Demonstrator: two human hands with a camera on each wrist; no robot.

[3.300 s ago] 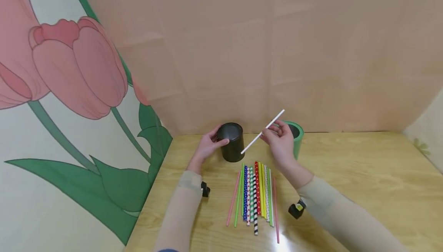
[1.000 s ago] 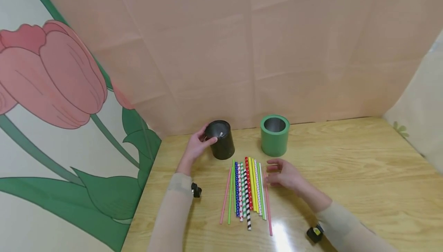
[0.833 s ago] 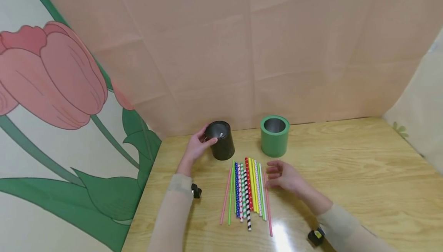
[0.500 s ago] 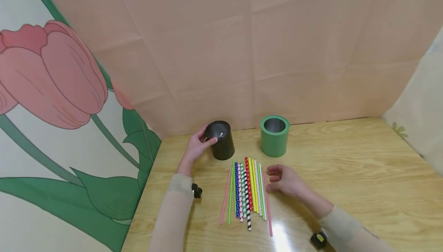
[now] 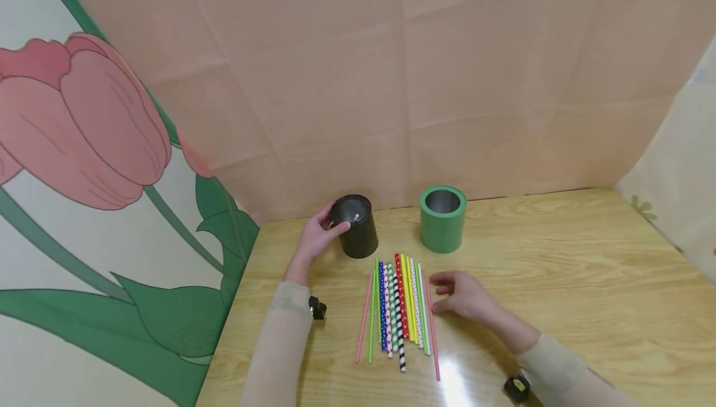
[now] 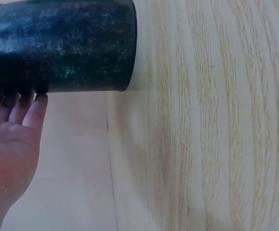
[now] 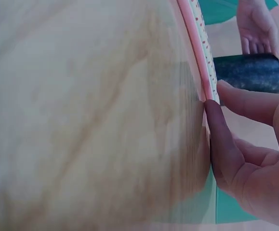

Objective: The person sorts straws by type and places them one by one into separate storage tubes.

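My left hand (image 5: 319, 237) grips a black cylindrical cup (image 5: 359, 233) by its left side, thumb at the rim. A short white straw end (image 5: 356, 217) shows inside the cup. In the left wrist view, the fingertips (image 6: 39, 98) lie against the cup's dark wall. Beside the rightmost pink straw (image 5: 435, 345) is my right hand (image 5: 467, 298), with thumb and fingers bent and a gap between them. The right wrist view has its fingertips right at the pink straw (image 7: 193, 38). Several other straws lie in a row: blue-dotted (image 5: 383, 307), black-striped (image 5: 400, 332), red (image 5: 400, 295), yellow, green and white.
A green cylindrical cup (image 5: 442, 227) with a dark inside stands upright right of the black cup, behind the straws. A pinkish covering (image 5: 335, 84) hangs along the wooden table's (image 5: 587, 270) back edge. At the left is a wall (image 5: 184, 258) painted with tulips.
The white straw, earlier in my right hand, is in the black cup. My right hand came down beside the pink straw and slid slightly nearer. The left hand stays on the cup.
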